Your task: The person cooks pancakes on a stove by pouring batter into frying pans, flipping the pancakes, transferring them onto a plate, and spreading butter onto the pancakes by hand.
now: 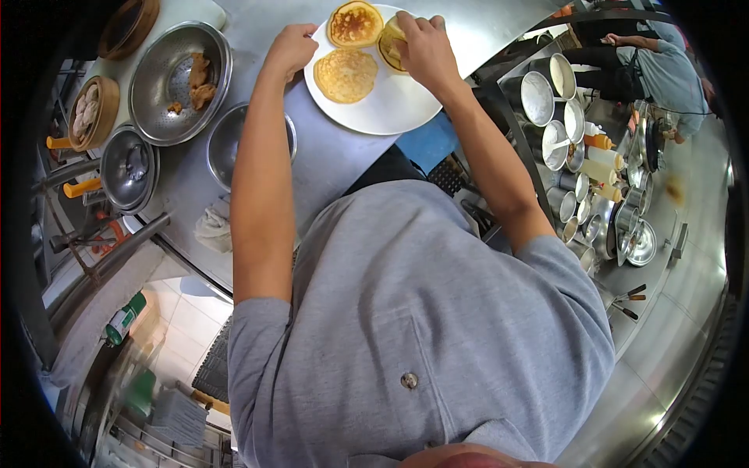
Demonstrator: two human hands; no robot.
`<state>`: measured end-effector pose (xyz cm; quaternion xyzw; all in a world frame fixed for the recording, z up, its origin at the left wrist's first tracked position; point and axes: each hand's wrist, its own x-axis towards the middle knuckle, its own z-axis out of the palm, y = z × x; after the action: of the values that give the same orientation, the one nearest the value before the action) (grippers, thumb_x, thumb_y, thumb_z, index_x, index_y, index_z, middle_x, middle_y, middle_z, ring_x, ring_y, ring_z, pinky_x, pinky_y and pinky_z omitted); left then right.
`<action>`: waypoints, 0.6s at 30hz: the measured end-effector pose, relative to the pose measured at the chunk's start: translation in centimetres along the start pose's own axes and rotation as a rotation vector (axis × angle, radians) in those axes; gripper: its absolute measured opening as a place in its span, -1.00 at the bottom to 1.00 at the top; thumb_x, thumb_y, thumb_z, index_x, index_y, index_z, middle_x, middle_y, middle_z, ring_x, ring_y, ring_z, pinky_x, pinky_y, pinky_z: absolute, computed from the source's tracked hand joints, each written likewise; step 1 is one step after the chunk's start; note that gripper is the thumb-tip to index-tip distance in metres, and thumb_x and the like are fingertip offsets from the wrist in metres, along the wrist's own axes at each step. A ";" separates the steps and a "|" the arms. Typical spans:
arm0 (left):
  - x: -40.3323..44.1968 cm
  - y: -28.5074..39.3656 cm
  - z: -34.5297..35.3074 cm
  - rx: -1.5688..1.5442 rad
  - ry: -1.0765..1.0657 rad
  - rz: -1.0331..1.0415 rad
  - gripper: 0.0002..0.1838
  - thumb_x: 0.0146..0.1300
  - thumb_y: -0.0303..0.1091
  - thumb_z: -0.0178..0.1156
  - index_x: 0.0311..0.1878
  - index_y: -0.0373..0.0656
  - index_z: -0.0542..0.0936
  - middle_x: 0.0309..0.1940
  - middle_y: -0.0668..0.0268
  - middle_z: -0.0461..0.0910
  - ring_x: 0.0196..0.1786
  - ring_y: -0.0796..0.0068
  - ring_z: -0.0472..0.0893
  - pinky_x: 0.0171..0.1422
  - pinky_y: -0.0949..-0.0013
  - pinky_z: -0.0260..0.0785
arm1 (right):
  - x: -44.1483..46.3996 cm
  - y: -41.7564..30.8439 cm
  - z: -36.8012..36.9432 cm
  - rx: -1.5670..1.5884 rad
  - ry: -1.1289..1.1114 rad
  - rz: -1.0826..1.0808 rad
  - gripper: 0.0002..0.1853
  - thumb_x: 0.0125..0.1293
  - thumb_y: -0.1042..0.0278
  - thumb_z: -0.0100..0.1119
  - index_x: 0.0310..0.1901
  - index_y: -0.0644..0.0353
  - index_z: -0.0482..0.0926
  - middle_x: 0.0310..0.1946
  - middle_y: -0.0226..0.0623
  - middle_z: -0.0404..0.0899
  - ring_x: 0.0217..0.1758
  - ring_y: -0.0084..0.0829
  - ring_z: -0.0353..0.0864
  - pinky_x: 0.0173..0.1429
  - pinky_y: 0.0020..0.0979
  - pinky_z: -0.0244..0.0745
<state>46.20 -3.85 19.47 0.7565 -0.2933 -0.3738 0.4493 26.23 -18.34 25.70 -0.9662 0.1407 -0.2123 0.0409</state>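
Observation:
A white plate lies on the steel counter with round browned pancakes on it. One dark-browned pancake is at the far side, and a paler pancake sits nearer me. My left hand is closed at the plate's left rim, its fingertips partly hidden. On the right side of the plate, my right hand has its fingers curled over a yellowish pancake, covering part of it.
Left of the plate are a perforated steel colander with brown fried pieces, a steel bowl, a bamboo steamer and a crumpled cloth. Steel pots and sauce bottles stand at right. Another person is at the far right.

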 end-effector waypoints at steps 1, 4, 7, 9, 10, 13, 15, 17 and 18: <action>-0.1 0.4 -0.1 -0.002 0.006 0.004 -0.61 0.14 -0.57 0.07 0.08 -0.35 0.54 -0.24 0.21 0.62 -0.27 0.49 0.56 -0.15 0.44 0.39 | 0.6 0.1 -0.2 -0.018 0.046 -0.020 -0.58 0.02 0.48 0.22 -0.02 0.21 0.42 -0.35 -0.07 0.57 -0.21 0.02 0.44 -0.12 -0.12 0.43; -0.8 0.6 -0.1 -0.039 0.028 -0.045 -0.61 0.13 -0.58 0.08 0.07 -0.35 0.55 -0.25 0.21 0.62 -0.26 0.49 0.56 -0.15 0.44 0.39 | 0.8 0.8 0.4 -0.085 -0.041 0.023 -0.56 0.01 0.48 0.24 -0.01 0.22 0.41 -0.36 -0.08 0.57 -0.20 0.00 0.44 -0.14 -0.13 0.43; -0.7 0.9 -0.2 0.040 0.036 -0.003 -0.61 0.12 -0.58 0.08 0.06 -0.36 0.55 -0.26 0.21 0.62 -0.27 0.49 0.56 -0.15 0.44 0.39 | 0.7 0.6 -0.8 -0.072 0.037 -0.011 -0.56 0.01 0.48 0.24 -0.01 0.23 0.41 -0.36 -0.08 0.56 -0.18 -0.01 0.43 -0.12 -0.14 0.42; -1.4 1.2 -0.2 0.036 0.060 -0.034 -0.63 0.12 -0.58 0.08 0.04 -0.36 0.56 -0.28 0.22 0.62 -0.29 0.51 0.55 -0.17 0.46 0.38 | 0.4 0.9 -0.7 -0.059 0.004 0.018 -0.54 0.04 0.49 0.24 0.04 0.19 0.40 -0.32 -0.08 0.56 -0.16 0.00 0.41 -0.07 -0.13 0.39; -1.1 0.7 -0.1 0.040 0.058 -0.034 -0.63 0.12 -0.58 0.08 0.04 -0.36 0.56 -0.28 0.22 0.62 -0.29 0.51 0.55 -0.17 0.46 0.38 | 0.0 1.0 -0.7 -0.050 -0.027 0.057 -0.51 0.07 0.49 0.23 0.09 0.15 0.39 -0.28 -0.08 0.55 -0.14 0.01 0.39 -0.01 -0.11 0.36; 0.1 -0.4 0.0 0.013 0.062 0.002 -0.63 0.12 -0.58 0.08 0.04 -0.36 0.56 -0.29 0.23 0.62 -0.30 0.51 0.55 -0.17 0.46 0.38 | -1.0 0.6 -1.2 -0.039 0.016 0.034 -0.51 0.07 0.51 0.22 0.09 0.15 0.38 -0.29 -0.07 0.55 -0.15 0.00 0.39 -0.01 -0.11 0.35; -0.4 -0.3 0.0 0.022 0.055 -0.024 -0.63 0.12 -0.58 0.08 0.04 -0.35 0.56 -0.28 0.23 0.63 -0.29 0.51 0.56 -0.16 0.46 0.38 | -1.7 0.0 -1.8 -0.063 0.006 0.044 -0.52 0.04 0.51 0.23 0.06 0.20 0.39 -0.32 -0.07 0.55 -0.17 0.00 0.40 -0.05 -0.13 0.37; -0.4 -0.2 -0.2 0.025 0.045 -0.012 -0.62 0.12 -0.59 0.07 0.05 -0.35 0.56 -0.28 0.23 0.63 -0.29 0.51 0.56 -0.16 0.46 0.39 | -2.5 -0.3 -1.6 -0.055 -0.067 0.082 -0.51 0.02 0.50 0.24 0.05 0.24 0.39 -0.33 -0.05 0.54 -0.17 0.01 0.40 -0.06 -0.14 0.37; -0.4 0.0 -0.1 0.025 0.034 -0.002 -0.62 0.12 -0.59 0.07 0.05 -0.34 0.56 -0.28 0.23 0.63 -0.29 0.51 0.57 -0.16 0.46 0.39 | -2.8 -0.2 -1.7 -0.058 -0.063 0.088 -0.51 0.02 0.50 0.24 0.05 0.24 0.39 -0.33 -0.05 0.54 -0.17 0.01 0.40 -0.06 -0.14 0.37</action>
<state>46.08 -3.44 19.61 0.7687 -0.2895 -0.3576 0.4443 23.12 -17.40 26.16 -0.9660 0.1880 -0.1754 0.0268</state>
